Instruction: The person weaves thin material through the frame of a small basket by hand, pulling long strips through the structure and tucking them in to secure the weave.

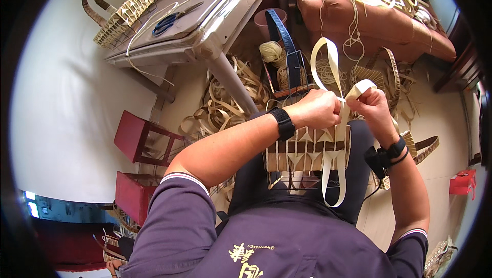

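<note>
A partly woven wire-frame basket (292,162) rests on my lap, with cream strips folded around a brown band. Above its far right corner, a flat cream strip (328,57) rises in a tall loop, and another loop of strip hangs down the near side. My left hand (316,110) is closed in a pinch on the strip where the loops cross. Close by on the right, my right hand (373,110) pinches a folded-over length of the same strip. The fingertips hide part of the crossing.
Blue-handled scissors (166,23) and a woven basket (128,11) lie on the table (205,39) at the far left. Coiled strips (225,96) cover the floor. A blue-handled basket (293,67) holds balls of cord. More strips heap on a reddish sofa (333,14). Red stools (136,137) stand left.
</note>
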{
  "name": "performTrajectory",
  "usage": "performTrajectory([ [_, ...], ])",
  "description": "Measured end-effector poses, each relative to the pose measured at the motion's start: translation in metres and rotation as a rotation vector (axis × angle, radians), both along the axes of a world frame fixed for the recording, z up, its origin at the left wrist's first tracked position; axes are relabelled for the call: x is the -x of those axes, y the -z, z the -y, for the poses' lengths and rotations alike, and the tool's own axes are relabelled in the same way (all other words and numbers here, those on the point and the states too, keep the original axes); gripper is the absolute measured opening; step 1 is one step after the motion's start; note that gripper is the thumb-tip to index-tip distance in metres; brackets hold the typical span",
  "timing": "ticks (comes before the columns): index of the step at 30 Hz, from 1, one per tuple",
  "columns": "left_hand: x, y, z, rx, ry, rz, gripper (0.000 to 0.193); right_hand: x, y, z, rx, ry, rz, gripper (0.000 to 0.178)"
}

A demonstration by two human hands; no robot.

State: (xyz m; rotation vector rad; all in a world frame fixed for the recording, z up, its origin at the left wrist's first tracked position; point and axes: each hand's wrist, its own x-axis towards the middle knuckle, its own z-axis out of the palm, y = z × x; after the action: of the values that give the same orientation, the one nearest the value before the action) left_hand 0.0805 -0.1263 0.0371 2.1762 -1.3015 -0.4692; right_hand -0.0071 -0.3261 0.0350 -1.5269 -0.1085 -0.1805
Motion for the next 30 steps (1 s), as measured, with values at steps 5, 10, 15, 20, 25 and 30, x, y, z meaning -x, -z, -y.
performTrajectory([
  [5,-0.008,-0.016,0.005,-0.009,-0.015,-0.179,0.022,0.006,-0.076,0.011,-0.326,-0.132,-0.169,0.07],
  [10,-0.024,-0.023,0.028,0.162,0.023,-0.533,0.021,0.015,-0.098,0.028,-0.058,-0.108,-0.064,0.079],
  [15,-0.022,-0.045,0.043,0.19,0.111,-0.565,0.034,0.056,-0.108,0.049,-0.077,-0.082,-0.055,0.075],
  [20,0.011,-0.074,0.048,0.142,0.247,-0.573,0.038,0.085,-0.118,0.063,0.062,0.034,-0.089,0.057],
  [25,0.019,-0.065,0.056,0.137,0.418,-0.601,0.035,0.096,-0.121,0.065,0.162,0.072,-0.103,0.045],
  [30,0.018,-0.079,0.044,0.089,0.503,-0.362,0.049,0.115,-0.134,0.067,0.246,-0.04,-0.095,0.067],
])
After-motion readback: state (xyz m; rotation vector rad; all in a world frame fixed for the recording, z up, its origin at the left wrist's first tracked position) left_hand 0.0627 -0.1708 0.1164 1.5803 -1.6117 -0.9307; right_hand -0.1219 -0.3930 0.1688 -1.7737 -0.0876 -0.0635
